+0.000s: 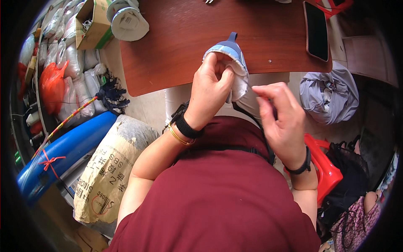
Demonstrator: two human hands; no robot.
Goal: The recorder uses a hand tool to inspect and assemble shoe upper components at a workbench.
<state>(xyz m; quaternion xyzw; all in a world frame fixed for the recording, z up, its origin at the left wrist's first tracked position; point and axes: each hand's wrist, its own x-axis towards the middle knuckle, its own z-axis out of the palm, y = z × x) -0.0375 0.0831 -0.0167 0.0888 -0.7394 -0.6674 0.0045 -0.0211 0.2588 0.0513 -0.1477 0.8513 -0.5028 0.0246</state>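
My left hand (212, 86) is closed on a small fabric shoe upper (241, 80), light blue and white with a dark blue pull loop. Its thumb and fingers pinch the edge, and the opening faces me. The piece is held up at the near edge of the table. Just right of it, my right hand (279, 117) is pinched shut, fingertips close to the white lining. A thin, needle-like thing shows faintly between those fingertips and the fabric; its full length is hard to make out.
On the reddish-brown table (180, 50) lie stacked pale shoe uppers (130, 24) and a phone (315, 31). A cardboard box (93, 25) and bagged goods stand left, near a blue roll (67, 155) and a paper sack (113, 168). At right are a grey cloth bundle (329, 92) and red stool (323, 172).
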